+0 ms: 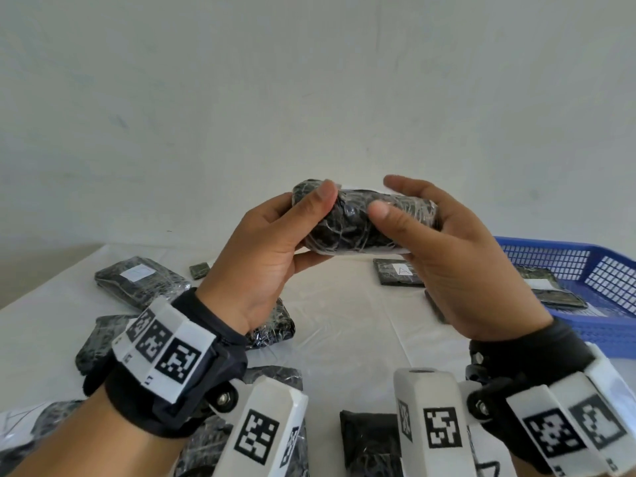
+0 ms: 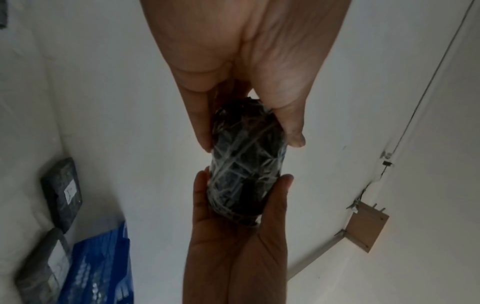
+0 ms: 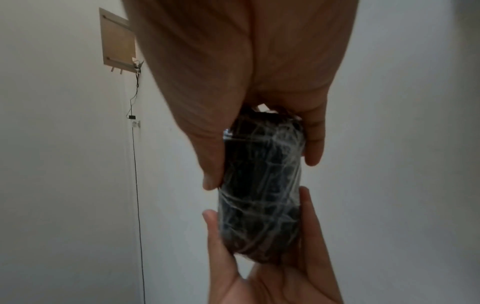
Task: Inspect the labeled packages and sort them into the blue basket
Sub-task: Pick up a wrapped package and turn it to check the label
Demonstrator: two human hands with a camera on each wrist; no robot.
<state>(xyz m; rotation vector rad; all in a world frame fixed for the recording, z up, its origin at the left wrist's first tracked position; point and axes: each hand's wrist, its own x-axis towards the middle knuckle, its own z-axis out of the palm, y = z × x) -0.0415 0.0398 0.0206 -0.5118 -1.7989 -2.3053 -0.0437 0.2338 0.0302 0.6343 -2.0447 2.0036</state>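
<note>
The white-covered table (image 1: 344,325) is the widest thing here, and most of the work sits on it unsorted. Dark, film-wrapped packages lie across its left and near parts: one with a white label at the far left (image 1: 141,280), one partly hidden under the left wrist (image 1: 272,325), and several more along the near edge, half covered by the wrist rigs. A flat package marked "A" (image 1: 399,273) lies near the middle, just left of the basket.

The blue basket (image 1: 605,270) stands at the right edge of the table. At least two packages already lie inside it (image 1: 557,297), so sorting has begun, but by my count far more remain on the table than in the basket; the job looks less than half done.

The package in hand (image 1: 364,222) is held up above the table centre, well clear of the basket, lying roughly level between both hands. The left hand (image 1: 265,256) grips its left end, thumb over the near face and fingers behind. The right hand (image 1: 447,249) grips the right end the same way, thumb pressed on the wrap. A white edge shows along the far side, probably the label, turned away from the head view. I judge this to be the inspecting step: reading the label comes first, then placing it.
</note>
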